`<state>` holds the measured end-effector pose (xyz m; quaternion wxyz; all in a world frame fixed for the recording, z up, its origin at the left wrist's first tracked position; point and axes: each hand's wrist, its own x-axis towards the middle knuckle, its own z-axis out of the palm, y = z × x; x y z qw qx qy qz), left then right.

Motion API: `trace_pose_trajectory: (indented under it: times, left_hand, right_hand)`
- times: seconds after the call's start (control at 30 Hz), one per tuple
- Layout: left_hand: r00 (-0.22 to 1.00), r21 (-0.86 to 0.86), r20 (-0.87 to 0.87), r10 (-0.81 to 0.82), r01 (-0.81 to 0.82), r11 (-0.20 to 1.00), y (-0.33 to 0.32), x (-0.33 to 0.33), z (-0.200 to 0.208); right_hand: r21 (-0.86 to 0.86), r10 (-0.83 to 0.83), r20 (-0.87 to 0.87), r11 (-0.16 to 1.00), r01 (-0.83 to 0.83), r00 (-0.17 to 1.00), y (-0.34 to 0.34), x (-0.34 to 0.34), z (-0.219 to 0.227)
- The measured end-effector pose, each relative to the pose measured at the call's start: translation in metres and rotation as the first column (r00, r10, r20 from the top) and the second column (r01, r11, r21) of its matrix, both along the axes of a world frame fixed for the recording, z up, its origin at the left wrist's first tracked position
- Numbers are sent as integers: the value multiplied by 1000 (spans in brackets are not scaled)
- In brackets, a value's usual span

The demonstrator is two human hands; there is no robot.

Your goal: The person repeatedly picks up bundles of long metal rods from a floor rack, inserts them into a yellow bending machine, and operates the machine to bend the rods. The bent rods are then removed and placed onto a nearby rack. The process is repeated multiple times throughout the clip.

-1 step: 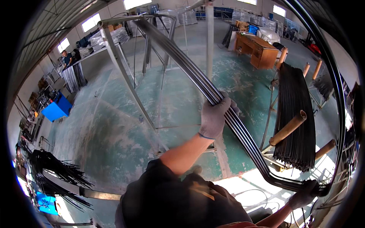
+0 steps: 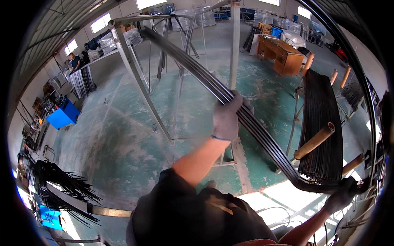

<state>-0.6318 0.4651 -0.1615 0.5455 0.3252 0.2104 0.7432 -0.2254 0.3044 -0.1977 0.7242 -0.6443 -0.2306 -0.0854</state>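
Observation:
A bundle of several long, dark, shiny metal tubes (image 2: 269,144) slants across the view from the upper left to the lower right. It bends sharply at the lower right, and a further length curves up along the right rim. My left hand (image 2: 226,119), in a grey glove, is closed around the bundle's middle. Near the lower right bend, my gloved right hand (image 2: 342,194) grips the same tubes; its fingers are partly hidden against the dark metal. The far end hangs in front of a metal frame (image 2: 142,86).
Black rods (image 2: 320,119) hang on a rack at right, with a tan padded peg (image 2: 314,142) jutting out. More black rods (image 2: 65,180) lie at lower left. An upright post (image 2: 234,49) and wooden desk (image 2: 285,59) stand ahead. A person (image 2: 75,61) is far left.
The tubes' far end has swung slightly left and down. My left hand has moved a little up and left; my right hand has moved right and up with the bend. The view has shifted slightly.

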Motion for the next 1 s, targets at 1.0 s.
trace_pose_trajectory:
  times: [1.0]
  left_hand:
    - [689, -742, -480, -543, 12, 670, 139, 37, -284]
  right_hand:
    - [-940, 131, 216, 297, 169, 968, 307, 199, -344]
